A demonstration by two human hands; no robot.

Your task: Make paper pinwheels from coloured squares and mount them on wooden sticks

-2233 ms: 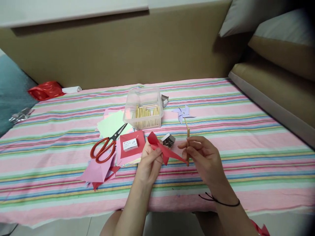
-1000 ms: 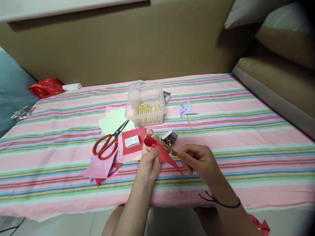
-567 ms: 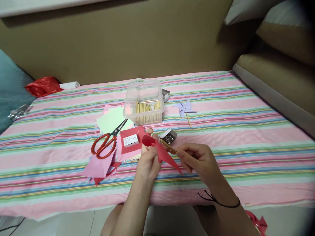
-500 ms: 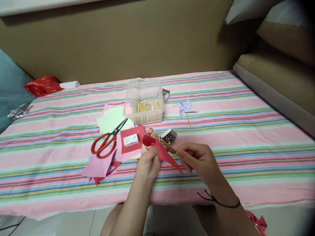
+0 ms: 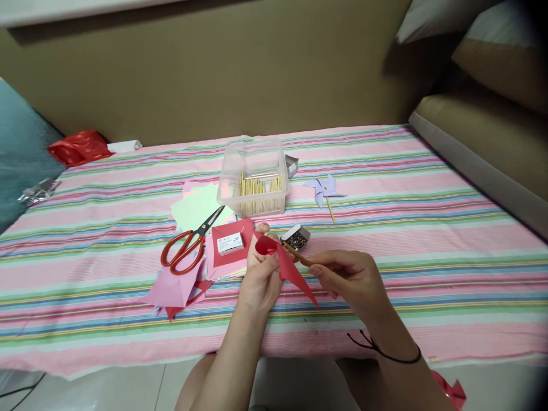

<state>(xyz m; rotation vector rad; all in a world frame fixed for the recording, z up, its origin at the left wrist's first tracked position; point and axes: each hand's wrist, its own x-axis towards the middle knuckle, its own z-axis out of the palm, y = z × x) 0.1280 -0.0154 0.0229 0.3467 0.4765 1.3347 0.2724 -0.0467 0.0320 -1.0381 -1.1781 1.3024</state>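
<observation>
My left hand [image 5: 262, 279] pinches a red paper pinwheel [image 5: 293, 275] at its centre, its blades curled and one long corner hanging down to the right. Between the fingers of my right hand [image 5: 349, 279] is a thin wooden stick [image 5: 298, 254], its far end close behind the paper. Whether stick and paper touch is hidden. Just beyond my hands lies a small open box of metal pins [image 5: 296, 237]. A finished lilac pinwheel [image 5: 325, 189] on a stick rests farther back to the right.
Left of my hands are orange-handled scissors [image 5: 184, 249], a small white box [image 5: 230, 244] on red paper, light green sheets [image 5: 194, 206] and pink paper scraps [image 5: 173, 285]. A clear plastic box [image 5: 274, 206] of sticks stands behind. A red plastic bag [image 5: 81, 148] lies far left on the striped cloth.
The view has shifted slightly. Both hands keep their hold on the red pinwheel and the stick; the paper is turned a little, with its curled blade showing more.
</observation>
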